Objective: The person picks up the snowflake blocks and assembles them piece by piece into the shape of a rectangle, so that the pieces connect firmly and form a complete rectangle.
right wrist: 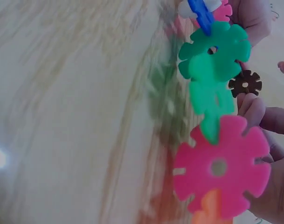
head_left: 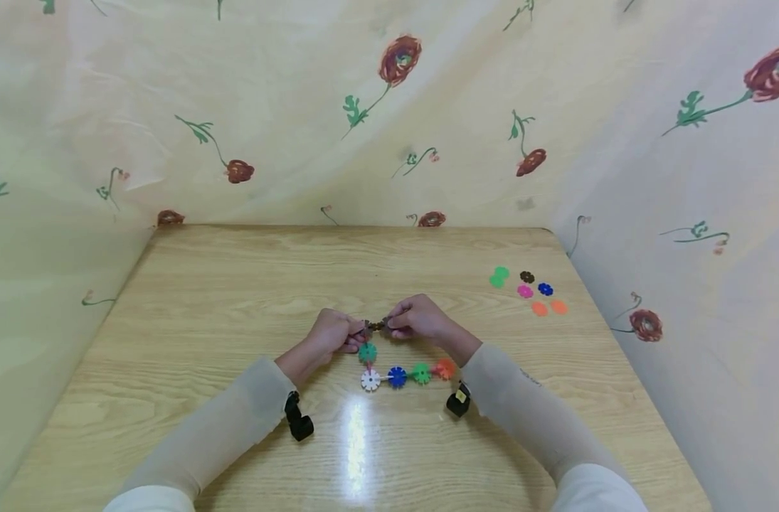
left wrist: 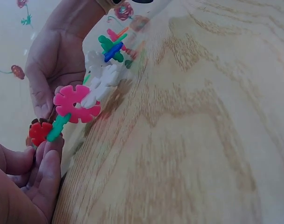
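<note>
A chain of slotted plastic snowflake discs, joined edge to edge, makes a corner on the table; white (head_left: 371, 380), blue (head_left: 397, 377), green (head_left: 421, 372) and orange (head_left: 445, 368) discs form its near side. The left hand (head_left: 333, 332) pinches the far end of the chain, by a red disc (left wrist: 40, 132) and a green one (left wrist: 58, 127). Opposite it, the right hand (head_left: 421, 318) pinches a dark disc, mostly covered by its fingers. Between the fingertips of both hands shows a brown disc (right wrist: 245, 84). Whether it is fully slotted in, I cannot tell.
Loose discs lie at the right back of the wooden table (head_left: 235, 277): green (head_left: 501, 272), brown (head_left: 526, 276), pink (head_left: 525, 291), blue (head_left: 546, 289) and orange (head_left: 558, 307). Flower-patterned cloth (head_left: 287, 107) hangs behind and beside the table.
</note>
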Motion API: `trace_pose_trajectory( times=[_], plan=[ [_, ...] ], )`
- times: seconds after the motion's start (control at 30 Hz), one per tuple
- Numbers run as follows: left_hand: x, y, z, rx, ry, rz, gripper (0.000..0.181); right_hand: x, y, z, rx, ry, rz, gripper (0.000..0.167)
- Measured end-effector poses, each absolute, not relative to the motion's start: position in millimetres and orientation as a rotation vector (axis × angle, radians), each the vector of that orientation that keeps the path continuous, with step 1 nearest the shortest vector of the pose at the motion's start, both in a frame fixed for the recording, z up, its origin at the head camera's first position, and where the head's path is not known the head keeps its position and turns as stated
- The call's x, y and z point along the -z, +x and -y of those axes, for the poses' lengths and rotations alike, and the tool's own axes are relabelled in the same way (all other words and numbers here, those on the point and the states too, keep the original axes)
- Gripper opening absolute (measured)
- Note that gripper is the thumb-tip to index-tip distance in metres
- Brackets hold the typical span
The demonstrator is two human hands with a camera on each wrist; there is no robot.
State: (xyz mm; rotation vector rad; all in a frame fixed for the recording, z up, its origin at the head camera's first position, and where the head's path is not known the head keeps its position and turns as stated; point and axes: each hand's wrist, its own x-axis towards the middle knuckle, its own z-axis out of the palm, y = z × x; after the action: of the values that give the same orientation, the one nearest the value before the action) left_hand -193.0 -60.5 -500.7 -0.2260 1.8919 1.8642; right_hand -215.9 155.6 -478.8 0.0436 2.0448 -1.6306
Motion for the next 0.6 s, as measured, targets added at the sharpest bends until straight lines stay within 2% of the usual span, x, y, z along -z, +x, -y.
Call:
trace_pose_trajectory(
  times=[0.17, 0.3, 0.6],
  plan=[
    [500.2, -193.1, 57.4, -1.879, -0.207, -1.854, 0.018, 472.9, -213.6, -165.5, 1.536, -0.003, -2.072, 0.023],
    [501.6, -192.6, 57.7, -1.869, -0.212, -1.858, 0.017, 462.4, -218.7, -192.0, 1.388, -0.076, -2.226, 0.03],
    [501.0, -191.9, 59.9, -1.839, -0.208, -1.874, 0.017, 439.7, -226.8, -320.1, 0.716, 0.037, -2.911, 0.034]
  ],
)
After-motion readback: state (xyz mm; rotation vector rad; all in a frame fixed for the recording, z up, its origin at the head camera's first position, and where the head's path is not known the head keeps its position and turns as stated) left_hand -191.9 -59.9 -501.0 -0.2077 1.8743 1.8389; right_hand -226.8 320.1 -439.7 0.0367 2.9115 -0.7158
